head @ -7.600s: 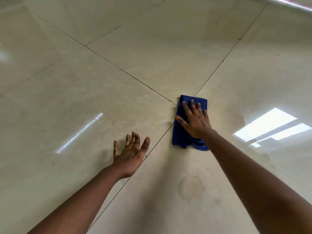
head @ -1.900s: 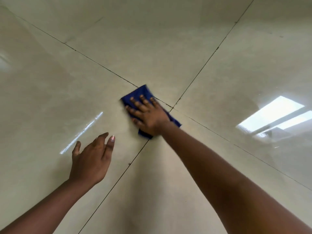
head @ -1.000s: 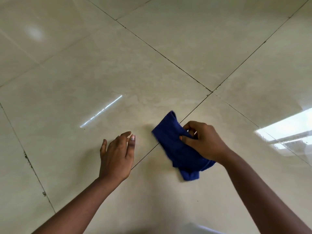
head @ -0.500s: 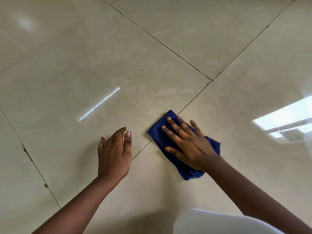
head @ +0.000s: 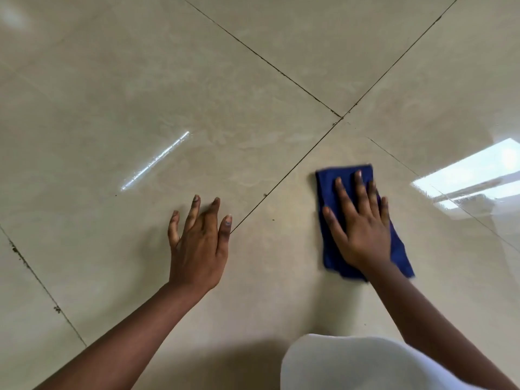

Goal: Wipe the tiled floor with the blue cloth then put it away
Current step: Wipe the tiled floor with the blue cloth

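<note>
A folded blue cloth (head: pixel 329 190) lies flat on the glossy beige tiled floor (head: pixel 225 80), right of a dark grout line. My right hand (head: pixel 358 223) presses down on the cloth with fingers spread and straight, covering most of its middle. My left hand (head: pixel 198 243) rests flat on the tile to the left of the grout line, fingers extended, holding nothing. Both forearms reach in from the bottom of the view.
Dark grout lines (head: pixel 342 117) cross at the upper right. Bright window reflections (head: pixel 472 175) shine on the tile at the right, and a thin light streak (head: pixel 154 161) at the left. A white garment (head: pixel 351 364) shows at the bottom edge.
My right hand has slid the cloth to the right, away from the grout line, with its fingers now pointing forward. My left hand stays planted on the tile.
</note>
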